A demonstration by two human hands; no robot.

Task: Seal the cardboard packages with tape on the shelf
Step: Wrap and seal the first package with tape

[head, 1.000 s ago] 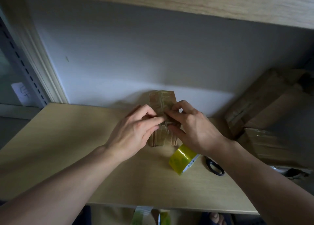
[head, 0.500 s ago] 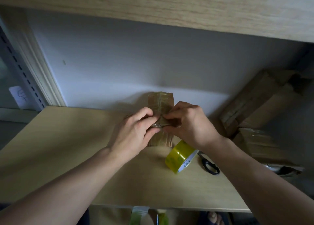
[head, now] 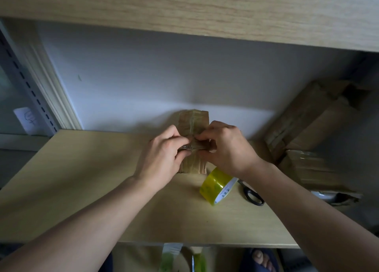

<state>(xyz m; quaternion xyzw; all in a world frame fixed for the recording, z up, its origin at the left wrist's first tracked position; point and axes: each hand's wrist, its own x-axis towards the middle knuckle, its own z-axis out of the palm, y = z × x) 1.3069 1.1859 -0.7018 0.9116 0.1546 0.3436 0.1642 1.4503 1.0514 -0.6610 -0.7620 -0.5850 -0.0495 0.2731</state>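
Observation:
A small brown cardboard package, wrapped in glossy tape, lies on the wooden shelf against the white back wall. My left hand and my right hand meet over its middle. Both pinch a strip of clear tape that runs across the package. My fingers hide the middle of the package. A roll of yellow tape stands on its edge just in front of the package, below my right wrist.
Black-handled scissors lie right of the tape roll. Several larger cardboard boxes are piled at the right end of the shelf. Another wooden shelf board hangs overhead. A slotted metal upright stands at the left.
My hands have drawn closer together over the package, with the fingertips now pinching the tape strip at its middle. The package, the roll and the scissors have stayed where they were.

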